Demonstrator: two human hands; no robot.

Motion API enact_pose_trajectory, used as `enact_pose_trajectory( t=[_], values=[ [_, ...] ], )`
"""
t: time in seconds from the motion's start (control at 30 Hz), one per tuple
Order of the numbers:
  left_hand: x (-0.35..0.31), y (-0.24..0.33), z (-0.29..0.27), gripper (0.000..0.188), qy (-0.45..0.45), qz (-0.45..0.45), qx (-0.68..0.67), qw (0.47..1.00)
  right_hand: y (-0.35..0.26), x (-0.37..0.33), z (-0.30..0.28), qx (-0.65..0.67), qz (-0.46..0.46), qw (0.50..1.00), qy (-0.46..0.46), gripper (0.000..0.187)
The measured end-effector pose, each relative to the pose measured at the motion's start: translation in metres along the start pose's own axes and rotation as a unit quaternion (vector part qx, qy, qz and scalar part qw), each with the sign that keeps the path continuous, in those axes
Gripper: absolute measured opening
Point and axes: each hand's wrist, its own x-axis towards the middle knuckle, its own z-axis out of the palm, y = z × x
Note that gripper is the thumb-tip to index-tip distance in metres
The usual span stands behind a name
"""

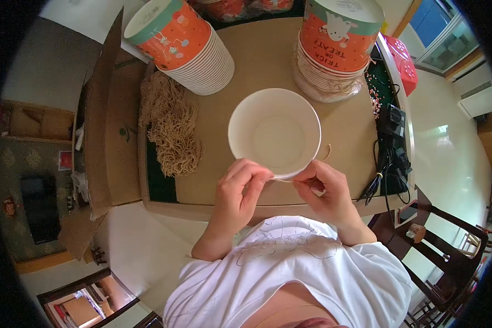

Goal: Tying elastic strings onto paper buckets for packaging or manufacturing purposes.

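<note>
A white paper bucket (275,131) stands at the middle of the table, its open mouth facing up and its pale inside showing. At the bucket's near rim, my left hand (240,188) is closed in a pinch. My right hand (325,188) pinches a little to the right, also against the rim. Between the two sets of fingertips runs a thin tan cord (283,180). A short curved end of tan cord (327,152) shows on the table just right of the bucket. The fingertips partly hide how the cord meets the rim.
A stack of orange and green paper buckets (186,49) leans at the far left; another stack (336,44) stands far right, with cords around it. A tangled heap of tan cords (172,128) lies left. Black cables and adapters (391,147) line the right edge. An open cardboard box (120,131) stands left.
</note>
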Motion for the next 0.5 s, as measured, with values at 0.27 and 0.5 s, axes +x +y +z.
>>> enact_pose_trajectory(
  t=[0.27,0.5],
  values=[
    [0.0,-0.001,0.006,0.017,-0.065,-0.017,0.0,0.998,-0.001,0.0,0.001,-0.024,-0.027,0.999,-0.007,0.011],
    [0.0,-0.003,0.007,0.014,-0.049,-0.025,-0.038,0.998,-0.002,-0.001,0.0,-0.015,-0.026,0.999,-0.011,0.011]
  ],
)
